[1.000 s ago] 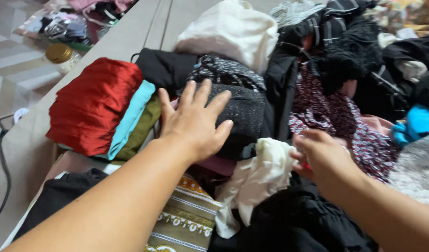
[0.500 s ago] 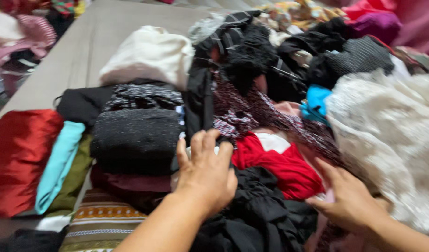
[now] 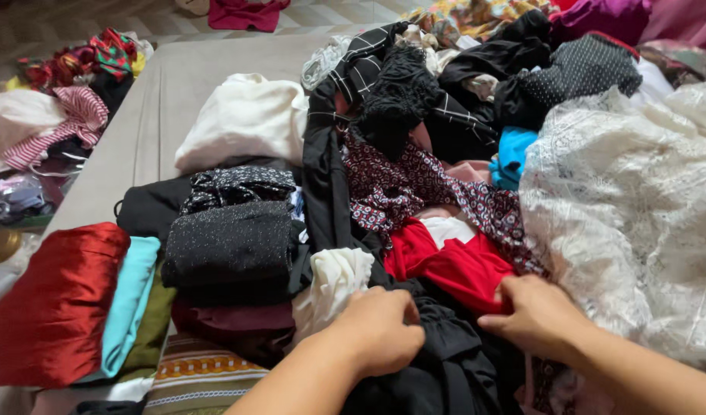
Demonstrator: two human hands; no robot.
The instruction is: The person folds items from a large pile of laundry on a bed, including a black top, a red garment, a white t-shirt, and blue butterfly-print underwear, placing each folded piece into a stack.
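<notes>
Now: black garment (image 3: 445, 361) at the bed's near edge, amid the clothes heap | left hand (image 3: 380, 330) fisted, bunching its fabric | right hand (image 3: 533, 315) curled, gripping black cloth beside red garment (image 3: 453, 265) | cream cloth (image 3: 333, 284) just left | folded stack: dark sparkly piece (image 3: 230, 242), red satin (image 3: 57, 303)

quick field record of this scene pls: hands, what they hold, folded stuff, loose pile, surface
left hand: left hand closed on the black garment
right hand: right hand gripping the same black garment, touching the red garment
folded stack: red satin piece, teal piece, sparkly black piece, side by side at left
loose pile: cream cloth, patterned maroon fabric, white lace fabric, blue item
farther back: white folded bundle
surface: grey bed
</notes>
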